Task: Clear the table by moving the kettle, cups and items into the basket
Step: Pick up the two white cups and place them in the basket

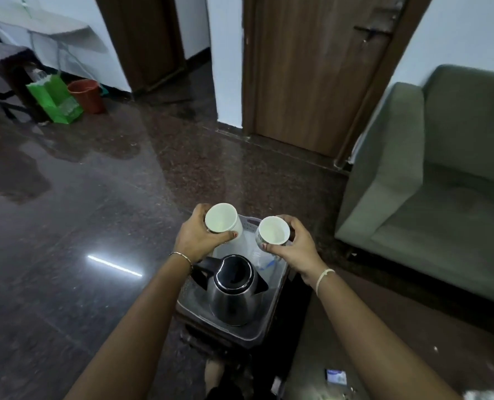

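Observation:
A steel kettle [234, 293] with a black lid and handle stands upright in the grey plastic basket [248, 334], at its near end. My left hand [196, 235] grips a white cup [222, 220], tilted with its mouth toward me, above the basket's far left corner. My right hand [295, 243] holds a second white cup [273, 230] with a patterned outside, over the basket's far right part. Both cups look empty. Some clear plastic wrapping [264, 259] lies in the basket behind the kettle.
The basket rests on a small dark stand [295, 301] on a polished dark floor. A green sofa [430, 197] is on the right, a wooden door [312, 73] ahead. A green bag [55, 99] and orange bucket [85, 95] sit far left. A small packet [336, 377] lies at lower right.

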Demonstrator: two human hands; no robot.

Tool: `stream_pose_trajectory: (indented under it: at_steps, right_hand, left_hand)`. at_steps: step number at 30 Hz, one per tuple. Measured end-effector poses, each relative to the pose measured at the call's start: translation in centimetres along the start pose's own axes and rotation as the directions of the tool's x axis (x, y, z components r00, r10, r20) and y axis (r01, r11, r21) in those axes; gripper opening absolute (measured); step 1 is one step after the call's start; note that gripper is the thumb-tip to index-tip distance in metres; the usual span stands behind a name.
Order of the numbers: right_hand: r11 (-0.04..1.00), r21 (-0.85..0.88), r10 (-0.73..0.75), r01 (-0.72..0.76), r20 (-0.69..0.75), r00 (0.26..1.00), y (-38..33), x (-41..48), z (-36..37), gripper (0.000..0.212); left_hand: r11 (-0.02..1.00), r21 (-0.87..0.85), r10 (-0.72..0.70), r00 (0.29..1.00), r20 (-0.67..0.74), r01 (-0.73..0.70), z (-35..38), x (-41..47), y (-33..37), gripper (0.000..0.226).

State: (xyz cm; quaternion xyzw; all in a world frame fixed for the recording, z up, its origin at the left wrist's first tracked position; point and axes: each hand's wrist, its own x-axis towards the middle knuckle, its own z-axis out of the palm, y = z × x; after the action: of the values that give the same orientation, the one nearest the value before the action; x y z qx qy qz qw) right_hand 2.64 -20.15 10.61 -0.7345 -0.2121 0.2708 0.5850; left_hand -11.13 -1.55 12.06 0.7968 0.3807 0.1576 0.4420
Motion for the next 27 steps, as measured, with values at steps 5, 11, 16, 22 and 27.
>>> stream_pose_trajectory:
  at_steps: [5, 11, 16, 22, 27]
  right_hand:
    - [0.985, -0.166, 0.047, -0.043, 0.015, 0.999, 1.5, 3.7, 2.1, 0.066]
    - [0.924, -0.358, 0.19, -0.134, 0.128, 0.973, 5.7, 7.4, 4.5, 0.069]
    - [0.875, -0.442, 0.3, -0.196, 0.178, 0.937, 9.7, 9.6, 6.1, 0.071]
    - [0.816, -0.525, 0.387, -0.24, 0.188, 0.903, 13.4, 10.5, 6.2, 0.075]
    - [0.772, -0.57, 0.441, -0.282, 0.162, 0.883, 15.9, 10.7, 5.9, 0.075]
  left_hand:
    - [0.985, 0.163, 0.033, 0.984, 0.174, -0.062, 0.6, 5.4, -2.5, 0.069]
    - [0.96, 0.268, -0.027, 0.931, 0.365, -0.077, 3.3, 9.5, -6.6, 0.075]
    - [0.939, 0.331, -0.087, 0.87, 0.485, -0.09, 5.7, 11.8, -10.0, 0.082]
    - [0.899, 0.404, -0.132, 0.777, 0.616, -0.167, 8.1, 13.0, -13.3, 0.078]
    - [0.884, 0.411, -0.148, 0.699, 0.7, -0.223, 10.0, 13.5, -14.7, 0.078]
